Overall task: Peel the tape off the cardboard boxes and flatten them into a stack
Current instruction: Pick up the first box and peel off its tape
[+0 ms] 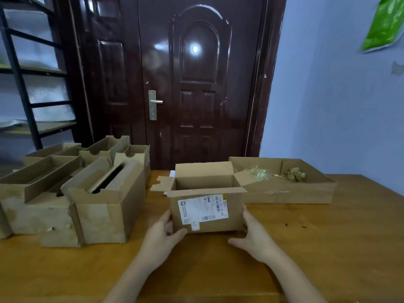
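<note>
A small cardboard box (234,215) stands in the middle of the wooden table (328,248), its top flaps open and a white shipping label on its near face. My left hand (164,235) grips its lower left corner, thumb on the front face. My right hand (253,235) holds the lower right corner, fingers along the side. To the left stands a cluster of several open cardboard boxes (100,206). A wide shallow box (288,193) at the back right holds crumpled wads of peeled tape (260,174).
A dark door (196,84) stands behind the table. A black metal shelf (26,84) rises at the back left. A blue wall with a green sheet (387,25) is on the right. Two small dark specks lie on the table right of my hand.
</note>
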Available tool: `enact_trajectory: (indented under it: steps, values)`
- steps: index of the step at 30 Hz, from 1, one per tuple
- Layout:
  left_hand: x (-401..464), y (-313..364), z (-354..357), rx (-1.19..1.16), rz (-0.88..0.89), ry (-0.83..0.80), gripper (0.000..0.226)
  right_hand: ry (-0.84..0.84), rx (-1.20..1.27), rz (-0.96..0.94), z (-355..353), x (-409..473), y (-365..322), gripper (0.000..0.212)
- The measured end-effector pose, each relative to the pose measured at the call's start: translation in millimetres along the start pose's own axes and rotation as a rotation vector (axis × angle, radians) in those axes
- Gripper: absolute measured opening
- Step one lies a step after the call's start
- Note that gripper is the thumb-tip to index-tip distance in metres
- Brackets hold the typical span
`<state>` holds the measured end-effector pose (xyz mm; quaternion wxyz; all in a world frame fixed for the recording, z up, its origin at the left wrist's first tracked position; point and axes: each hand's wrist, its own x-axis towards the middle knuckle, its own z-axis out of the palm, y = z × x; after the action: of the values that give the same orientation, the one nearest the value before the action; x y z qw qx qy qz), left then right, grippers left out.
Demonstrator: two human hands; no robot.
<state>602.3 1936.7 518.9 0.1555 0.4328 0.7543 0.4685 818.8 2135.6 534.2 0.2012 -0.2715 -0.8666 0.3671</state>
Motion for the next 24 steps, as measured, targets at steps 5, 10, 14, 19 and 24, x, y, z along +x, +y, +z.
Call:
enact_trajectory:
  steps: [5, 10, 14, 19, 24]
  values:
    - [6, 13, -14, 0.149, 0.087, 0.058, 0.107, 0.133, 0.131, -0.107, -17, 2, -19, 0.1]
    - [6, 53, -41, 0.016, 0.249, 0.141, 0.07, 0.381, 0.364, -0.186, -42, -1, -52, 0.067]
    - [6, 92, -54, -0.237, 0.265, 0.273, 0.057, 0.321, 0.412, -0.278, -63, -5, -84, 0.063]
    - [16, 115, -73, -0.209, 0.213, 0.163, 0.037, 0.313, 0.225, -0.246, -68, 1, -102, 0.085]
    - [21, 107, -68, 0.036, 0.017, 0.066, 0.076, 0.309, 0.159, -0.099, -56, 18, -95, 0.06]
